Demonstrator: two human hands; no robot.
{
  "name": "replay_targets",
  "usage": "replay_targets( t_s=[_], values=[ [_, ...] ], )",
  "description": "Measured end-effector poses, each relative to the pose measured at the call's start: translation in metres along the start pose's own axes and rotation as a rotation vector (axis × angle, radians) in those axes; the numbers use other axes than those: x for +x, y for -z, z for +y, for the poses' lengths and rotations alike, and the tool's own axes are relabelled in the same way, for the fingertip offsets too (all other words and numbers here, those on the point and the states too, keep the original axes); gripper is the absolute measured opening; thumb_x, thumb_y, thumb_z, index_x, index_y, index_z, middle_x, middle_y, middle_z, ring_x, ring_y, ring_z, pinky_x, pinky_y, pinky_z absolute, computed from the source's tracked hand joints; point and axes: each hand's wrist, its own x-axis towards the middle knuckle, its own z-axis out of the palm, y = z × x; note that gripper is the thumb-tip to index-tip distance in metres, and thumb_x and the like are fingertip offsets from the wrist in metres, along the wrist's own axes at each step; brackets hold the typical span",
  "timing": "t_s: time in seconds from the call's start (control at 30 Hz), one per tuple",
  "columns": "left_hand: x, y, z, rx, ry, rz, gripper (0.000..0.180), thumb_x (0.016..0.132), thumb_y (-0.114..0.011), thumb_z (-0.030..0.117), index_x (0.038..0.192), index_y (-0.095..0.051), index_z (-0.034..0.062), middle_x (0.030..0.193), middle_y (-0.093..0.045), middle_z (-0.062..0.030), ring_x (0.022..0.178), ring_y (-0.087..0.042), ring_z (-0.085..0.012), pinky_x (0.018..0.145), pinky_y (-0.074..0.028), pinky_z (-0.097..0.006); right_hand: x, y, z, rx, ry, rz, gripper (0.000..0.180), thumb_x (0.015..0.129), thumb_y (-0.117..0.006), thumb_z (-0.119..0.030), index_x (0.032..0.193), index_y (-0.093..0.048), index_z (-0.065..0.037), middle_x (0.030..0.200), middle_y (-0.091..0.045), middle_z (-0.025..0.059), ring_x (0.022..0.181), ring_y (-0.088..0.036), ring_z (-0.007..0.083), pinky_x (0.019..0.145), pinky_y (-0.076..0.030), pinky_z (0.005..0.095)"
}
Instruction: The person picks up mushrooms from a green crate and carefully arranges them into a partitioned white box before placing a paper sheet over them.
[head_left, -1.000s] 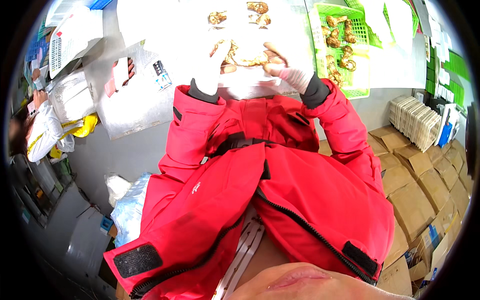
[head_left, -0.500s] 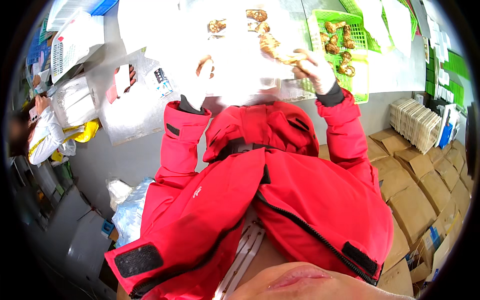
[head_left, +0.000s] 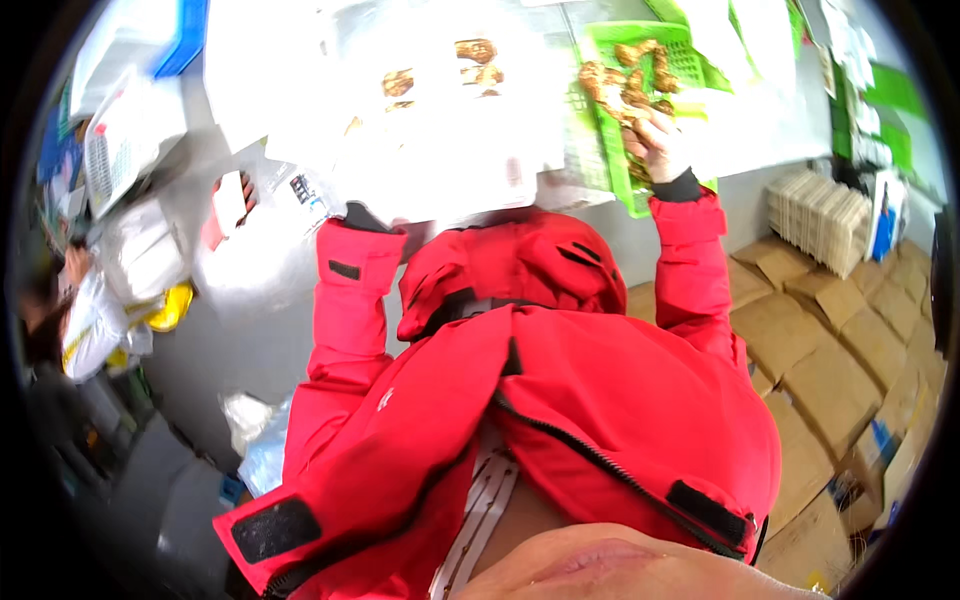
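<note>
Holds one mushroom point(head_left: 600, 85) tight in the right grip point(head_left: 655, 145) at the green basket point(head_left: 620, 180), with other mushrooms point(head_left: 661, 74) inside already, more pieces point(head_left: 477, 50) left out. Cannot tell left grip.

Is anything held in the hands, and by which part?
The right hand holds a brown mushroom by its near end. Glare hides the left hand, so its hold cannot be told.

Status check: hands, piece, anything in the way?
Right grip closed on knobbly brown piece, at green basket. Left hand lost in glare. Other brown pieces lie in basket.
</note>
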Motion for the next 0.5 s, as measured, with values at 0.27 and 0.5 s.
replay_targets(
  t_s=[0.27,0.5],
  values=[
    [-0.008,0.024,-0.015,1.241,-0.337,0.053,0.042,0.079,-0.062,0.026,0.117,-0.053,0.0095,0.132,-0.035,-0.0233,0.123,-0.034,-0.0361,0.101,-0.028,-0.042,-0.024,0.028,-0.008,-0.103,-0.026,0.219,0.038,0.084,-0.057,-0.009,0.118,-0.047,0.002,0.087,-0.055,0.0074,0.066,-0.054,0.0135,0.06,-0.044,0.022],
    [-0.011,0.02,-0.015,0.974,-0.303,0.08,0.039,0.079,-0.063,0.021,0.115,-0.055,0.0076,0.133,-0.034,-0.021,0.125,-0.031,-0.0323,0.102,-0.028,-0.039,-0.04,0.106,-0.016,-0.102,-0.029,0.14,0.042,0.082,-0.06,-0.011,0.119,-0.048,0.003,0.084,-0.055,0.003,0.059,-0.043,0.009,0.054,-0.035,0.0206]
  ],
)
